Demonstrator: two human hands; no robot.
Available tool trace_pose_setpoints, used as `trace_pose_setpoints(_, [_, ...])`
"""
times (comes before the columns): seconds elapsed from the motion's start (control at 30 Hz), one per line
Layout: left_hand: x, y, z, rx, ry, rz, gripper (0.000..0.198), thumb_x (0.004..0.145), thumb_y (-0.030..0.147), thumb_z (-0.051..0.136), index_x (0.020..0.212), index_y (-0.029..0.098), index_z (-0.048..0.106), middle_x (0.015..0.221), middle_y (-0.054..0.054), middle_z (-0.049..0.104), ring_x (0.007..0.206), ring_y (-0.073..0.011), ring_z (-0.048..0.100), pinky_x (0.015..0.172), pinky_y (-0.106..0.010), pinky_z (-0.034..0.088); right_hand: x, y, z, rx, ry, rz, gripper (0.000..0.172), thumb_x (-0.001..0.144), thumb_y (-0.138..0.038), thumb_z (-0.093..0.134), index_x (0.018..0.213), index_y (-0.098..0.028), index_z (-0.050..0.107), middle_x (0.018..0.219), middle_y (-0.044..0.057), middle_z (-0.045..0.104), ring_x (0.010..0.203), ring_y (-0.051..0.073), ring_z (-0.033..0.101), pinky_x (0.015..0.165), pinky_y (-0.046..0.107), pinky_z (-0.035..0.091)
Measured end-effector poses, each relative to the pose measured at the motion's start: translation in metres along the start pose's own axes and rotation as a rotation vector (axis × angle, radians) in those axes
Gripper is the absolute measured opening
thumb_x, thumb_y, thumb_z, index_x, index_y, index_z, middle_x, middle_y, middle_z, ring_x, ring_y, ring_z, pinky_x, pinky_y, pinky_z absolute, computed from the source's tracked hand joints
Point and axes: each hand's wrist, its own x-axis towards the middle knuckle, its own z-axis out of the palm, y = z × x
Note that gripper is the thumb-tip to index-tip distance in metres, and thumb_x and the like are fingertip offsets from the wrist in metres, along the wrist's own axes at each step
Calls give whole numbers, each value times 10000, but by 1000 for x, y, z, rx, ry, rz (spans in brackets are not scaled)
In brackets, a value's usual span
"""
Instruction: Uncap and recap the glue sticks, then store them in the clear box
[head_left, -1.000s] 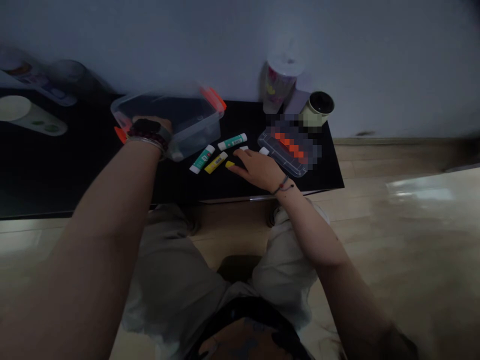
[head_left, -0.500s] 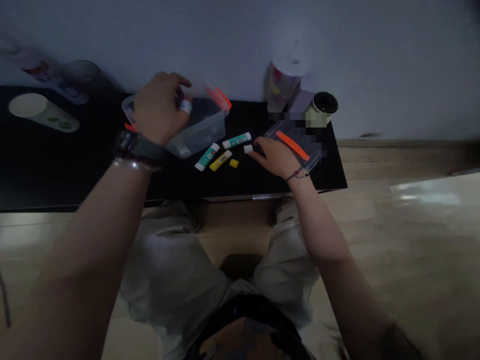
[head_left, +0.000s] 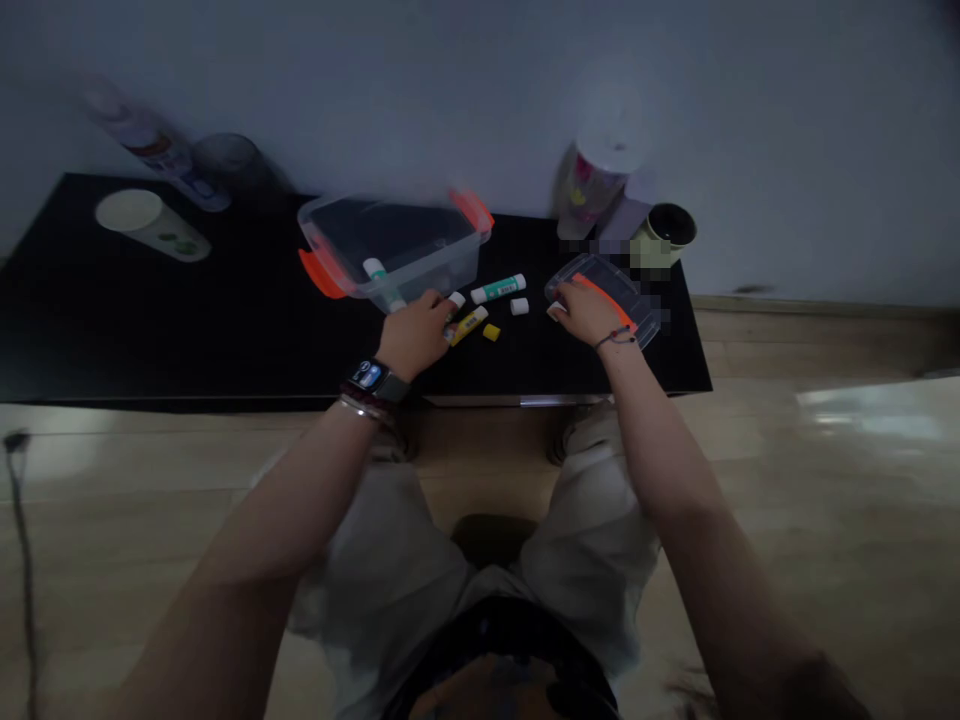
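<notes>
My left hand (head_left: 416, 332) closes its fingers round a green-and-white glue stick (head_left: 455, 300), whose white end shows past the fingertips. Beside it lie a yellow glue stick (head_left: 471, 324) and a small yellow cap (head_left: 491, 332). Another green glue stick (head_left: 499, 289) lies farther right, with a loose white cap (head_left: 519, 307) below it. My right hand (head_left: 589, 312) is over the clear lid with an orange clip (head_left: 606, 300), thumb and fingers drawn together; something pale shows at the thumb, too small to name. One more green glue stick (head_left: 376, 272) is at the clear box (head_left: 442, 265).
Left on the black table (head_left: 247, 330) stand a white paper cup (head_left: 154, 225), a bottle (head_left: 161, 150) and a dark glass (head_left: 232, 165). At the back right are a tall patterned cup (head_left: 592, 185) and a pale can (head_left: 664, 235).
My left hand has come down from above the box to the glue sticks; the stick it held is out of it. My right hand has moved right, away from the loose white cap. The view has shifted.
</notes>
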Motion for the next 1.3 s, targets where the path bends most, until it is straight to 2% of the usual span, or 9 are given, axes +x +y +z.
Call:
trace_pose_setpoints(0.17, [13,-12,5,56,-9,-76,352,984,301,418,1246,177,618,1274,-173,615,1041,-317,654,770,-411,509,14,-7,14,-18,6,-95,382,942,-157,516,1313,-149,608,1299,166,596,1175,292,551,947,423,487])
trace_pose_setpoints(0.3, [20,-14,13,67,-36,-81,360,984,296,393,1200,135,631,1213,-198,654,1032,-338,660,776,-440,503,23,-18,23,-66,-12,-189,402,959,-195,529,1351,-139,595,1316,163,573,1208,301,507,966,409,471])
trace_pose_setpoints(0.5, [26,-16,25,80,-63,-81,377,983,344,438,1201,104,630,1186,-218,675,1061,-337,654,818,-431,493,31,-25,35,-137,-40,-201,344,926,-231,615,1248,-119,659,1299,164,578,1227,323,487,993,415,447])
trace_pose_setpoints(0.63, [28,-14,24,79,-103,-125,348,963,294,461,1194,109,644,1177,-221,684,1098,-355,651,849,-424,487,34,-25,36,-132,-36,-182,291,894,-187,637,1173,-104,660,1240,179,617,1198,325,515,979,425,444])
trace_pose_setpoints(0.73, [23,-8,13,46,-77,-108,362,967,307,457,1196,107,651,1196,-204,684,1095,-343,648,853,-420,494,32,-22,27,19,58,-127,295,897,-209,638,1177,-118,614,1130,160,660,1094,304,566,918,414,456])
trace_pose_setpoints(0.83, [11,-6,2,-55,40,-70,392,974,354,463,1241,133,646,1209,-168,692,1102,-316,636,872,-404,498,23,-22,14,301,134,-138,289,882,-278,668,1139,-168,591,1016,88,672,912,241,595,797,358,463])
trace_pose_setpoints(0.97, [-5,-9,-2,-210,164,44,420,953,382,503,1267,143,647,1177,-144,711,1110,-305,619,959,-422,483,8,-32,6,609,109,-252,297,844,-341,726,1075,-184,624,897,19,654,758,168,563,708,300,440])
trace_pose_setpoints(1.1, [-13,-8,3,-429,166,185,452,960,424,487,1278,140,634,1189,-136,704,1071,-280,640,980,-438,493,-1,-45,4,808,71,-337,318,908,-407,665,1140,-191,644,851,2,622,739,147,543,687,283,433])
trace_pose_setpoints(1.3, [-19,-1,8,-693,118,263,473,978,429,477,1324,123,579,1228,-160,667,1060,-254,651,954,-423,519,-8,-52,0,935,140,-338,310,940,-433,625,1167,-222,616,838,-11,555,713,132,523,657,264,440])
